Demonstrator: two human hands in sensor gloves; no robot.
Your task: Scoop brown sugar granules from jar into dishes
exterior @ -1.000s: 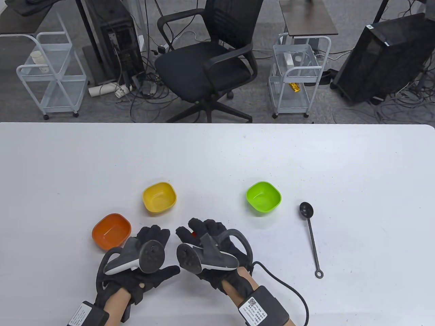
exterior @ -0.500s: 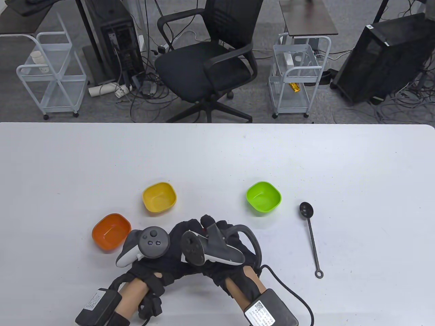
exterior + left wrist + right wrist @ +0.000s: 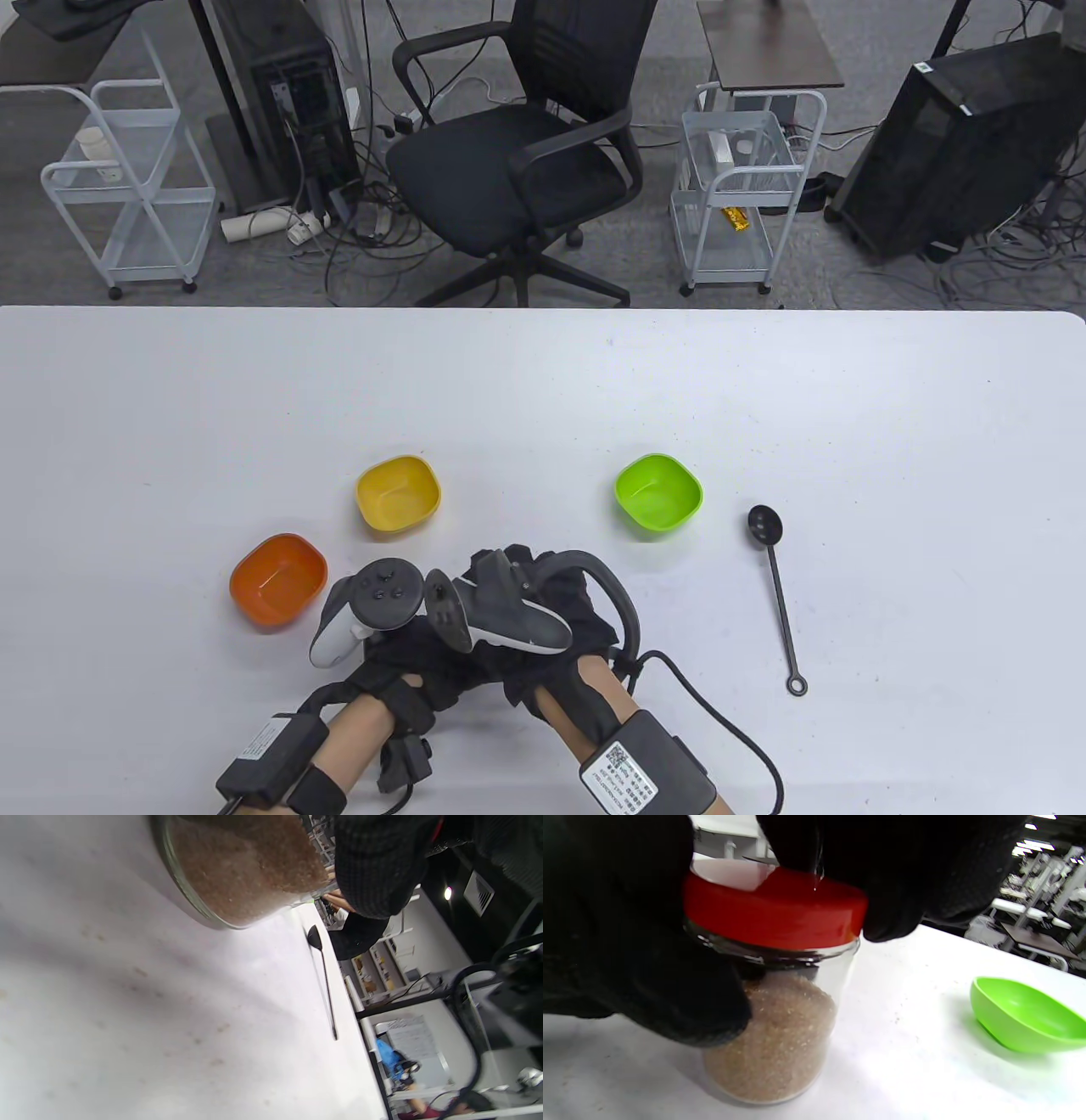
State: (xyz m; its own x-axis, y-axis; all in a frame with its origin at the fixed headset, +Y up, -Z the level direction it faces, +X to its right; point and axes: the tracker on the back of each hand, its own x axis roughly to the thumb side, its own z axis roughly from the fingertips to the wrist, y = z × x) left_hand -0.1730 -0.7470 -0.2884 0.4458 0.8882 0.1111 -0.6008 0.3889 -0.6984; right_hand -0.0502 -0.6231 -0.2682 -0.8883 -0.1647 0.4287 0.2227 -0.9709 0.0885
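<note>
Red lid (image 3: 774,914) under gloved hands (image 3: 475,632)

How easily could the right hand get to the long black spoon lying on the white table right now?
Probably not at once: the right hand grips the jar's red lid. Otherwise the long black spoon lies unobstructed to its right.

Left hand (image 3: 399,671), right hand (image 3: 543,611) pressed together, fingers curled.

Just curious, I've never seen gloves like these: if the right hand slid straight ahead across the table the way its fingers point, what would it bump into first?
Probably nothing new: the right hand already grips the jar's red lid. Beyond it, the table looks free between yellow dish and green dish, though the heading is uncertain.
</note>
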